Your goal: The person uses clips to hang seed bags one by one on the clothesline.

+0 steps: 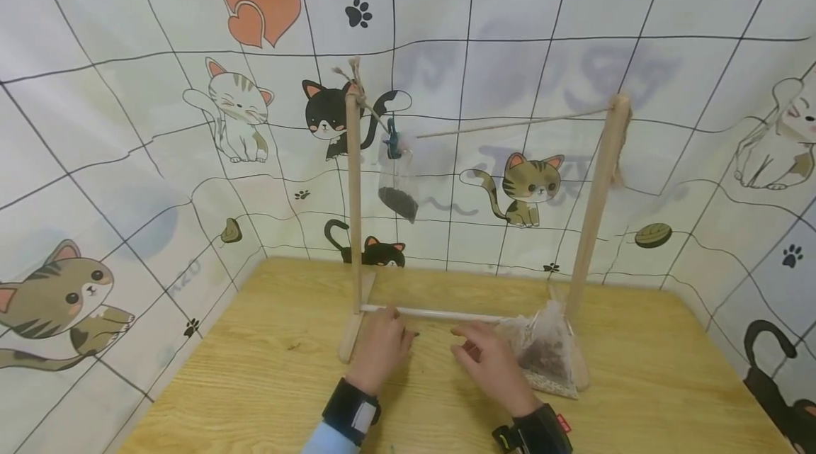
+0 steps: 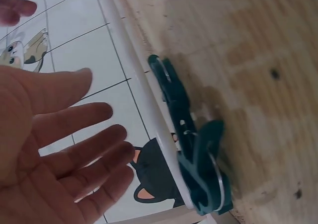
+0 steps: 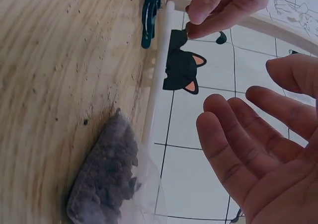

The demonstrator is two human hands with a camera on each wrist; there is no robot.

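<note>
My left hand (image 1: 381, 342) reaches over the wooden table by the left end of a white rod (image 1: 446, 314). Its fingers are relaxed and apart, with nothing between them in the left wrist view. A dark green clothespin (image 2: 186, 129) lies along the rod, just beyond those fingertips. My right hand (image 1: 494, 365) hovers left of a clear plastic bag (image 1: 547, 355) of dark, crumbly material, its fingers loosely bent and holding nothing. In the right wrist view the dark-filled bag (image 3: 104, 177) lies on the table beside the rod, apart from the fingers.
Two wooden posts, left (image 1: 354, 206) and right (image 1: 599, 206), carry a twine line (image 1: 510, 123). A small clear bag (image 1: 398, 188) with dark contents hangs from it by a green clip (image 1: 392, 139). Cat-printed cloth (image 1: 433, 241) stands behind the table (image 1: 255, 383).
</note>
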